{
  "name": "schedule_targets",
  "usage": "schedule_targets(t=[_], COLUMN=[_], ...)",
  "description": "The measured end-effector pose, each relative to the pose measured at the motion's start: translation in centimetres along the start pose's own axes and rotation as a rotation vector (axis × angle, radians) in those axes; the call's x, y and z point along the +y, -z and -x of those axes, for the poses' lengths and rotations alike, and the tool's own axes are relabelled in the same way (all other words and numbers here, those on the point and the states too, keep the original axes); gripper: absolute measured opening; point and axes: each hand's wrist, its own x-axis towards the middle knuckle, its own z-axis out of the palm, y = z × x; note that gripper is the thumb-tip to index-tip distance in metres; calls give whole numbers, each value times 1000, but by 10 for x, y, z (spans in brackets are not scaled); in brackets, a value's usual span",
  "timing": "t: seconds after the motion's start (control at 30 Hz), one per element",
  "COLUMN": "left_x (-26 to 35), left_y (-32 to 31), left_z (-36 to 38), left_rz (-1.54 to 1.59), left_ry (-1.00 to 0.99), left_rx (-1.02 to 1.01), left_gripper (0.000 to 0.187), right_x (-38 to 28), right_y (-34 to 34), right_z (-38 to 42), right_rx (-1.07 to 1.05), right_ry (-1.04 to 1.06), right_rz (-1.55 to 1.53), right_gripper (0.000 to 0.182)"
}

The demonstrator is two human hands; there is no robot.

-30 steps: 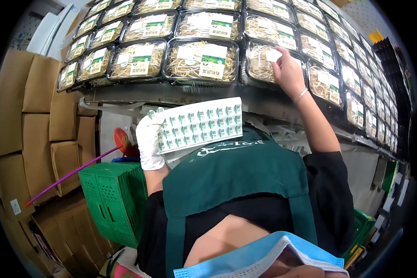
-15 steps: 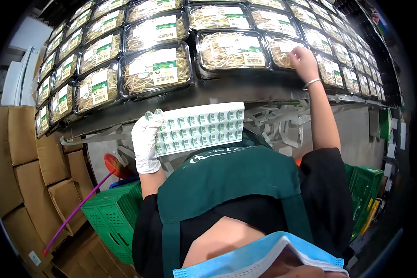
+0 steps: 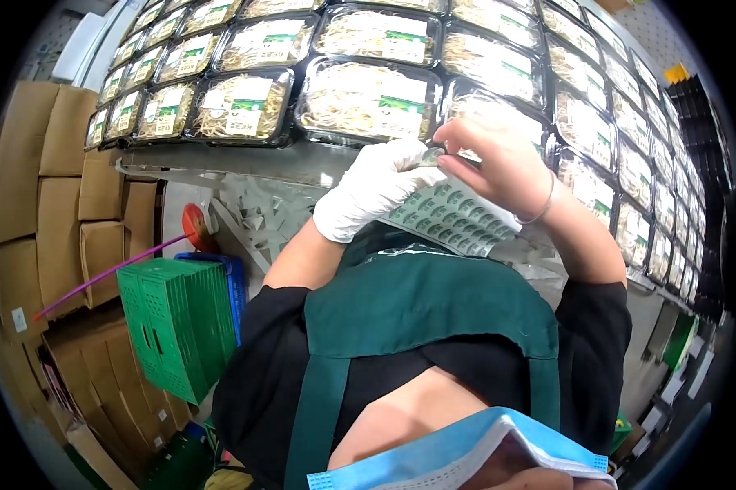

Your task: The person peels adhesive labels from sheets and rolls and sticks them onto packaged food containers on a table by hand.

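My left hand (image 3: pixel 376 186), in a white glove, grips the upper left of a sheet of small green-and-white stickers (image 3: pixel 458 216). The sheet hangs tilted in front of the green apron, its top right partly covered by my fingers. My bare right hand (image 3: pixel 503 163), with a bracelet at the wrist, pinches a small sticker (image 3: pixel 433 153) right against the gloved fingertips. Just beyond both hands stand plastic trays of bean sprouts (image 3: pixel 368 100) with white-and-green labels. My right hand partly covers another sprout tray (image 3: pixel 486 106).
Rows of sprout trays fill the metal table (image 3: pixel 245 163). Stacked black trays (image 3: pixel 699 163) rise at the right. To the left are cardboard boxes (image 3: pixel 62 196), green crates (image 3: pixel 172 310) and a red broom (image 3: pixel 195 229) with a purple handle. Backing strips litter the floor underneath.
My right hand has come back from a sprout tray to the sticker sheet. My left hand and the sheet have moved right, and the sheet is now tilted. The view has turned.
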Motion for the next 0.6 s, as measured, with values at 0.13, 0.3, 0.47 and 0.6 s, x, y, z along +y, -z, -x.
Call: schedule_targets(t=[0.13, 0.3, 0.47, 0.6], left_x=[2, -22, -47, -18], left_y=[-24, -18, -8, 2], left_z=[-1, 20, 37, 47], left_rz=[88, -61, 217, 504], left_ry=[72, -78, 119, 21], left_rx=[-32, -98, 53, 50], left_gripper=[26, 18, 34, 57], right_x=[12, 71, 157, 179], right_y=[9, 24, 1, -26], right_z=[9, 2, -41, -49], right_rx=[-8, 93, 372, 268], right_ry=[171, -187, -583, -407], right_rz=[47, -346, -159, 515], right_gripper=[8, 6, 30, 35])
